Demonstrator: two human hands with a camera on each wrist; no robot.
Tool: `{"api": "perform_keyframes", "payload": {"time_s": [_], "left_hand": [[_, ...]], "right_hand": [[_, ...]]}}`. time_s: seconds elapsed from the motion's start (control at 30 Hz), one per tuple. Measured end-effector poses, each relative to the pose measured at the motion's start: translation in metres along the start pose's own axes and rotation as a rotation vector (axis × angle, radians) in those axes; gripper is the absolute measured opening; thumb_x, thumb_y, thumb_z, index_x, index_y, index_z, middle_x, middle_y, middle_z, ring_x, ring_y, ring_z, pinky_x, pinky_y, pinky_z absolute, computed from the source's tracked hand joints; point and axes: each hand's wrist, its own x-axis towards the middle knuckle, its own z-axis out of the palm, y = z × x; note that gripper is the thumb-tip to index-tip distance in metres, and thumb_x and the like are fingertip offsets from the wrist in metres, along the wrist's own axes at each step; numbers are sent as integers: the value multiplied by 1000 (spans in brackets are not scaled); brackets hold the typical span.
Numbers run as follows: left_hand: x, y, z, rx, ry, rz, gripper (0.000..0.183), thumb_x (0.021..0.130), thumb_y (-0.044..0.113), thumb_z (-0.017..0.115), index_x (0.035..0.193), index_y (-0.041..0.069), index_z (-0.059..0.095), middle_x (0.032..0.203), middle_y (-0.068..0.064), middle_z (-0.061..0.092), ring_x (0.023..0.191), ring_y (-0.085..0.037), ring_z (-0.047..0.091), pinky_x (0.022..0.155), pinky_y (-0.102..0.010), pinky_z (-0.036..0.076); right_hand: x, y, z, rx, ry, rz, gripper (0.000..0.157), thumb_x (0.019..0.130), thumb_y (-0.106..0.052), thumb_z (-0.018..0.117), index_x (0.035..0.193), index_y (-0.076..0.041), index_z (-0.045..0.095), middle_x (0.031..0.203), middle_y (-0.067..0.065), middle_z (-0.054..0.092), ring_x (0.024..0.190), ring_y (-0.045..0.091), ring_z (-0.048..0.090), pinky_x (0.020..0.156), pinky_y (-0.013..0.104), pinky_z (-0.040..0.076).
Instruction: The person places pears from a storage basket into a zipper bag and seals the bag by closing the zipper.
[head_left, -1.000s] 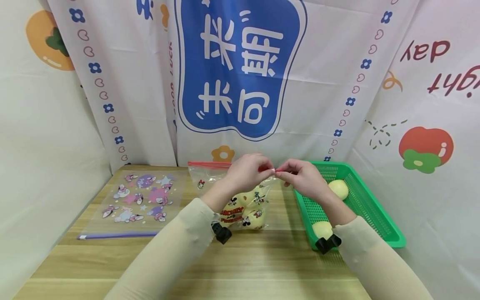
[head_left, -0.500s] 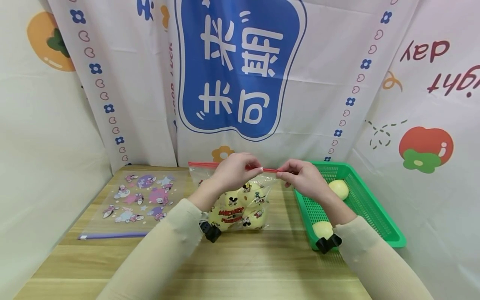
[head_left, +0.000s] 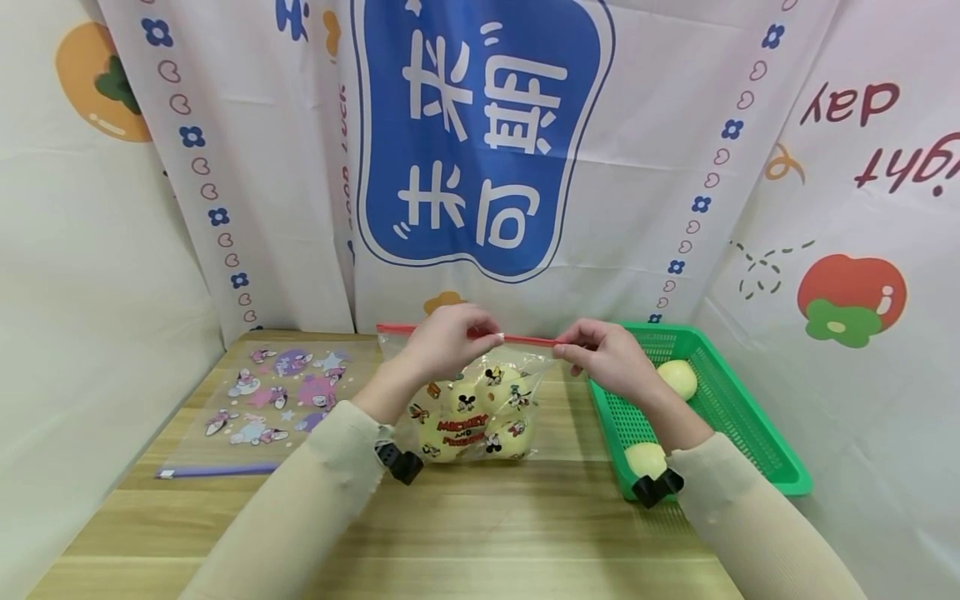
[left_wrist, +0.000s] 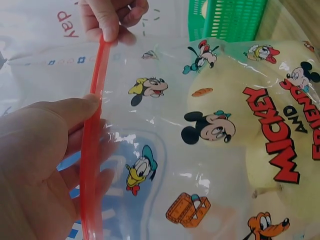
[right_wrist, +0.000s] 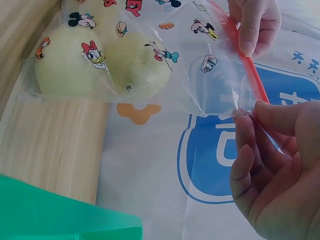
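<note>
A clear zip bag printed with cartoon characters stands upright on the table, bulging with several pale yellow round fruits. Along its top runs a red zip strip. My left hand pinches this strip near its middle, thumb on the near face and fingers behind the film. At the bag's right top corner, my right hand pinches the strip's end between thumb and forefinger. The strip is stretched straight between the two hands. In the head view, the left hand hides part of the strip.
A green basket stands on the right under the right forearm, with two pale yellow fruits showing. On the left lies a flat, clear printed bag with a purple slider strip. A printed curtain hangs behind the table.
My left hand has slid leftward along the red strip, from beside the right hand to about its middle. More of the strip and bag front shows. The right hand has stayed at the corner.
</note>
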Motion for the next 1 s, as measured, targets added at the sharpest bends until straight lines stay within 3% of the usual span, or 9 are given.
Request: {"api": "perform_keyframes", "payload": {"time_s": [0.67, 1.0], "left_hand": [[-22, -40, -17, -48, 78, -22, 14, 106, 26, 76, 112, 15, 81, 109, -2, 78, 105, -23, 74, 99, -46, 62], [-36, -58, -30, -55, 104, -90, 17, 107, 27, 74, 114, 13, 82, 111, -6, 79, 105, -26, 74, 99, -49, 61]], "right_hand": [[0, 3, 0, -27, -1, 3, 13, 106, -31, 75, 106, -19, 79, 95, 2, 77, 83, 25, 73, 76, 41, 57], [0, 3, 0, -31, -1, 9, 13, 106, -32, 74, 105, -19, 79, 93, 2, 76, 84, 28, 74, 75, 40, 55]]}}
